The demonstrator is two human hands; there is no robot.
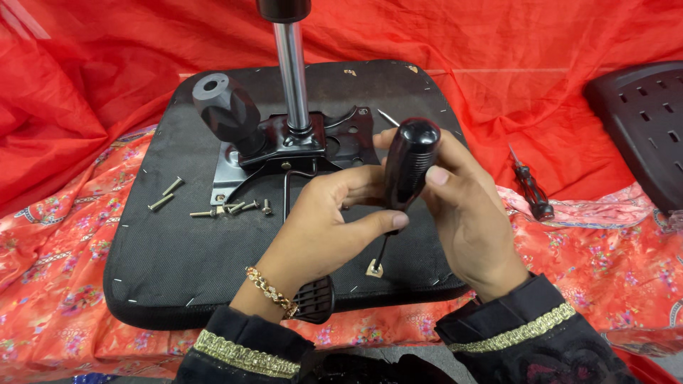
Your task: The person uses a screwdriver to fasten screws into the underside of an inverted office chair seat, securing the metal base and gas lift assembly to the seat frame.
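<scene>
An upturned black chair seat (163, 249) lies on red cloth, with a black metal tilt mechanism (299, 142) and a chrome gas cylinder (292, 64) standing up from it. My left hand (320, 220) and my right hand (469, 213) both grip a screwdriver with a dark glossy handle (411, 160), held upright. Its thin shaft runs down to a screw and square washer (374, 269) near the seat's front edge. A gold bracelet sits on my left wrist.
Several loose bolts (213, 206) lie on the seat left of the mechanism. A black knob (226, 107) sticks out from the mechanism. A second screwdriver (532, 186) rests on the cloth at right, near a black perforated chair part (640, 121). A black lever paddle (314, 299) overhangs the front edge.
</scene>
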